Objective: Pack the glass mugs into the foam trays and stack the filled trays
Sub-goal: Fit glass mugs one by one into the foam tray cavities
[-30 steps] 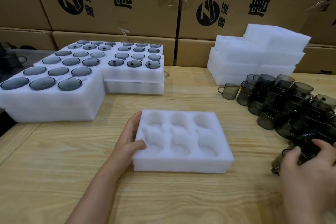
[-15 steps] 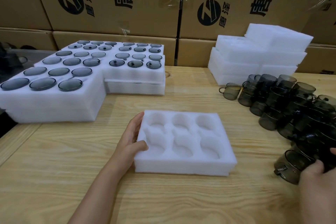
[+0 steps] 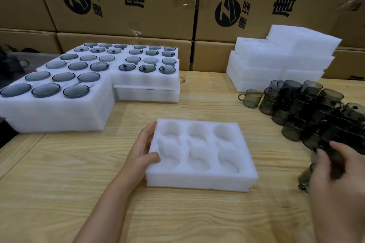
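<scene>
Six pockets: all are sitting empty in the tray (image 3: 199, 181) at the centre of the frame, so nothing is being packed yet.
Left: the left hand (image 3: 142, 150) is still holding the tray's left edge as it was a second ago. Its thumb is lying over the top of the near-left corner and its fingers are pressed together along the left wall.
Right: the right hand (image 3: 335, 179) is moving up from the lower right corner, where it was half a second ago, onto the near edge of the mugs (image 3: 308, 112). Thumb and fingers are curling over dark glass, but blur is hiding whether they are closing on it.
Mugs: they are standing in a loose pile at the right of the frame, well apart from the tray. One mug (image 3: 304, 178) is lying at the pile's near edge, partly hidden by the right hand.
Filled trays: the filled trays (image 3: 59, 112) are sitting in stacks at the upper left of the table (image 3: 59, 183).
Spare trays: the spare trays (image 3: 276, 65) are waiting at the upper right, behind the mugs.
Meaning: the person is probably reaching for the first mug for this tray while the left hand is steadying it. Filling is only starting, and stacking is coming later.
</scene>
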